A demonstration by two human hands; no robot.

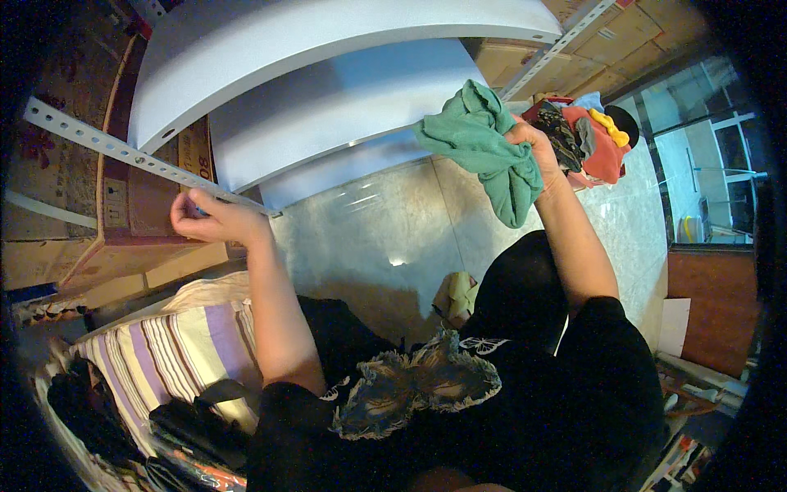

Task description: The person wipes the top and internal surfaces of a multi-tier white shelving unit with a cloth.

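A bunched green cloth [486, 150] hangs from my right hand [535, 147], whose fingers are closed around it in front of the white metal shelving unit [344, 117]. Just outside the shelf's perforated upright [123, 150], my left hand [212, 215] is raised with its fingers curled in. A small bit of blue shows between those fingers; whether it is a held object cannot be told. Beyond my right hand, a pile of mixed clothes [599, 141], red, dark patterned, grey and yellow, lies on the floor.
Cardboard boxes [49, 184] are stacked to the left, and more boxes [602, 37] stand behind the shelving. A striped cloth [166, 350] with black bags lies at lower left. A yellowish item [462, 294] is on the tiled floor [369, 234] by my knee. A glass door [701, 166] is at right.
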